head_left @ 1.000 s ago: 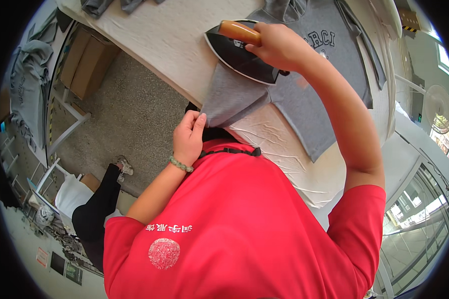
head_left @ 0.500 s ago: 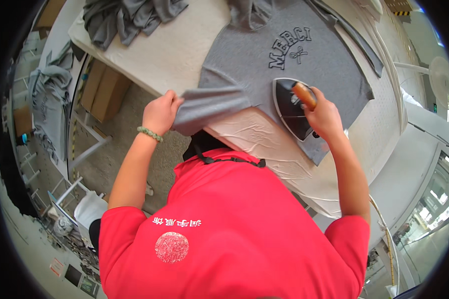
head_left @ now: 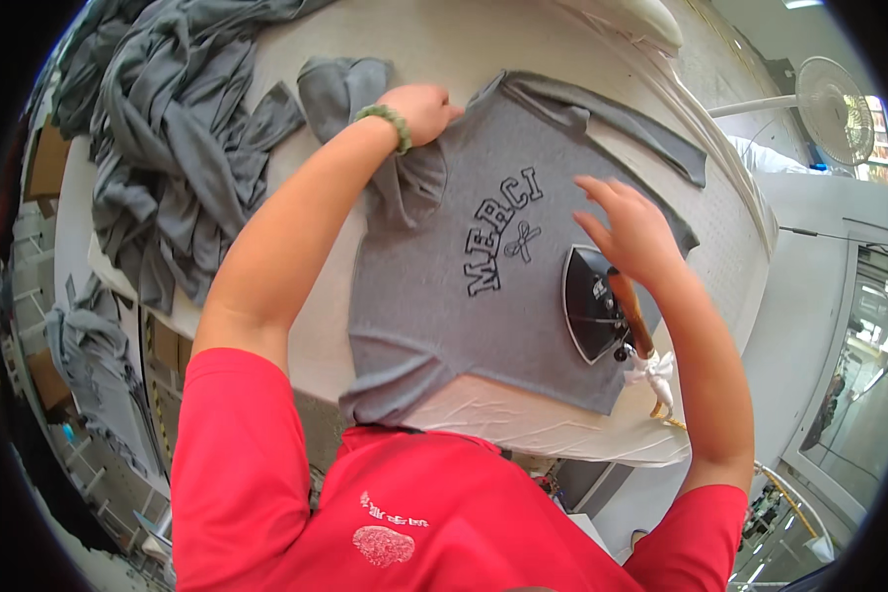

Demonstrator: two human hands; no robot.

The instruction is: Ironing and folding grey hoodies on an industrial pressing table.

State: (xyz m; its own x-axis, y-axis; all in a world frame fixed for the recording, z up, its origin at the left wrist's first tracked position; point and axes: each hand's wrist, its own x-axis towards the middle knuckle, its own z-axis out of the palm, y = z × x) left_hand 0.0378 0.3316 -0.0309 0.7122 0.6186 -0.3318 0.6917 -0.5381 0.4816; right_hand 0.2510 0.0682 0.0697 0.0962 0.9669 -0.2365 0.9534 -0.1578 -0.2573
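Note:
A grey sweatshirt point(head_left: 414, 306) with dark outlined lettering and a small bow on its chest lies spread on the pale padded table. My left hand point(head_left: 422, 112), a green beaded bracelet at its wrist, reaches to the shirt's far left shoulder. Its fingers are curled on the cloth there, beside a bunched sleeve point(head_left: 405, 187). My right hand point(head_left: 629, 229) is held above the shirt with fingers apart and nothing in them. Just below it, a black iron point(head_left: 590, 304) rests on the right part of the shirt, its wooden handle point(head_left: 631, 314) free.
A big heap of grey garments point(head_left: 183, 128) covers the table's far left. More grey clothes point(head_left: 94, 345) hang or lie lower at the left. White cloth point(head_left: 651, 371) is wrapped by the iron's handle, where a cord runs off. A fan point(head_left: 834, 111) stands beyond the table's right side.
My right hand has let go of the iron, which stays on the shirt. My left hand has left the near left edge of the cloth and moved far forward to the shoulder.

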